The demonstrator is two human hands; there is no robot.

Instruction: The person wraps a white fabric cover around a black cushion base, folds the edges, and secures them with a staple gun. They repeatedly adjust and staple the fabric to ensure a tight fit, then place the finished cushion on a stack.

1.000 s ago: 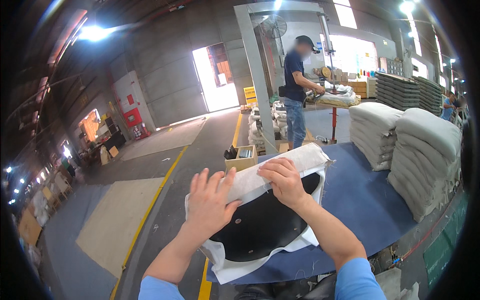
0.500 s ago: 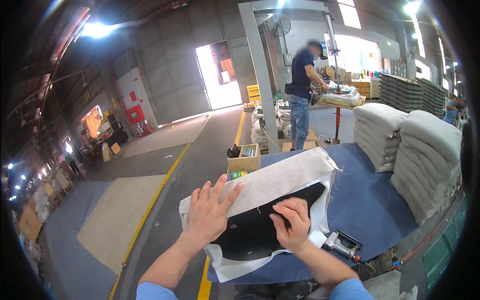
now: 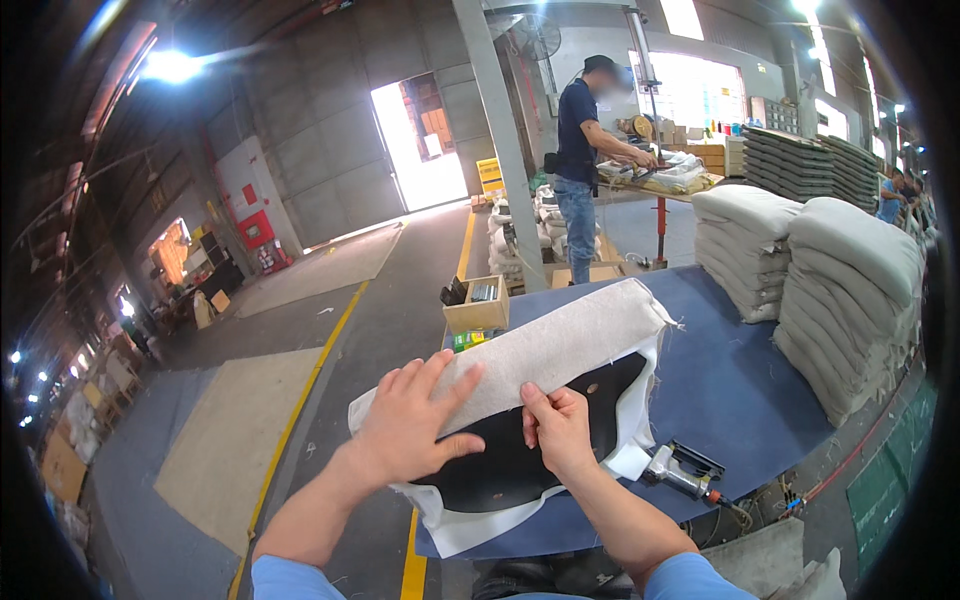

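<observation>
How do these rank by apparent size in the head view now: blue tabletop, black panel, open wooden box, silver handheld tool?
1. Blue tabletop
2. Black panel, partly covered by the hands
3. Open wooden box and silver handheld tool: too alike to rank; the tool looks nearer the camera.

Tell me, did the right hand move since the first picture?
Yes: the right hand has moved lower in the view, farther from the wooden box.

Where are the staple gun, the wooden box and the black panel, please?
Staple gun (image 3: 676, 476), head view: its silver body.
Wooden box (image 3: 477, 318), head view: its near side.
Black panel (image 3: 497, 457), head view: its flat face.
</observation>
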